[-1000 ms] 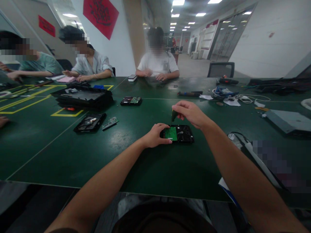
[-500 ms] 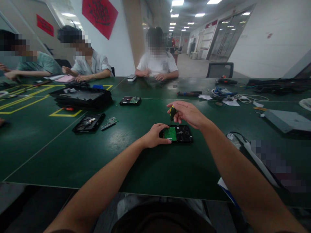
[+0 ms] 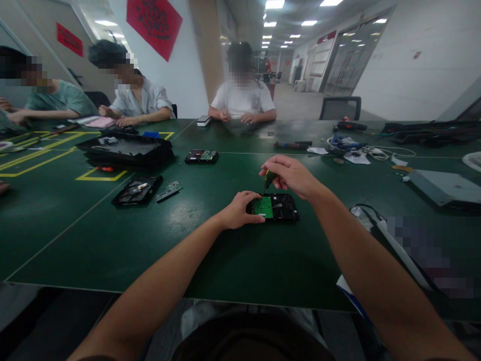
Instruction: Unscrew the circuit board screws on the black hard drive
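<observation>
A black hard drive [image 3: 284, 206] with a green circuit board [image 3: 263, 207] lies flat on the green table in front of me. My left hand [image 3: 242, 210] grips its left end, thumb on the near edge and fingers on the far edge. Above the board's far edge, my right hand [image 3: 286, 174] is closed around the handle of a yellow-and-black screwdriver [image 3: 269, 178]. The screwdriver points down and leans slightly, its tip near the far edge of the board. Whether the tip sits in a screw is too small to tell.
To the left lie an opened black drive case [image 3: 137, 191], a loose circuit board [image 3: 170, 191] and a large black tray [image 3: 126, 150]. Another hard drive [image 3: 202, 156] lies farther back. A grey metal box [image 3: 447, 188] and tangled cables [image 3: 347, 145] are at right. Several people sit across the table.
My right hand has turned around the screwdriver, and its handle now leans more and is more covered by the fingers. My left hand and the hard drive stay in place.
</observation>
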### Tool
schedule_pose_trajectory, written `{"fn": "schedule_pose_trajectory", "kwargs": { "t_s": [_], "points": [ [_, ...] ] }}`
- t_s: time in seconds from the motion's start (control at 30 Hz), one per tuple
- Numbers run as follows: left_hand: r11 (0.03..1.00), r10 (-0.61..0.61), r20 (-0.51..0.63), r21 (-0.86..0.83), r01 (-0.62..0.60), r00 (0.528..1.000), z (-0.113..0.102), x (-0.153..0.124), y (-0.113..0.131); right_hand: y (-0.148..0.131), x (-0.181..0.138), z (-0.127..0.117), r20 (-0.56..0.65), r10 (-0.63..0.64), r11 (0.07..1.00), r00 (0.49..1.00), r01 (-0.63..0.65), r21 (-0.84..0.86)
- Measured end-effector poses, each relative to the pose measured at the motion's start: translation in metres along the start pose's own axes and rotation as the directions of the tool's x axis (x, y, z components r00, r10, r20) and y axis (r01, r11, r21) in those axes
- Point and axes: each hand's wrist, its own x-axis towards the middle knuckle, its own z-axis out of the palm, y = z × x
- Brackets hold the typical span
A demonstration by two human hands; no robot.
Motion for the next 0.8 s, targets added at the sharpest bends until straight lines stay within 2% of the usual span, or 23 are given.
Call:
{"fn": "schedule_pose_trajectory", "kwargs": {
  "t_s": [0.2,0.37,0.53,0.8],
  "points": [
    [1.000,0.008,0.005,-0.007,-0.008,1.000,0.0007,0.0001,-0.0006,0.0021,0.0022,-0.0013,0.042,0.018,0.997,0.999,-0.021,0.074],
    [1.000,0.022,-0.014,-0.008,-0.023,1.000,0.0016,0.0002,-0.0018,0.0059,0.0035,-0.0031,-0.029,-0.021,1.000,0.999,0.021,-0.016],
    [1.000,0.016,-0.002,-0.009,-0.016,1.000,0.0016,0.0007,-0.0028,0.0068,0.0033,-0.0024,-0.075,-0.020,0.999,0.997,0.017,-0.035],
    [1.000,0.018,-0.011,0.005,-0.017,1.000,0.0024,0.0006,-0.0032,0.0011,0.0013,0.0001,0.003,0.005,1.000,1.000,-0.005,0.030]
  ]
}}
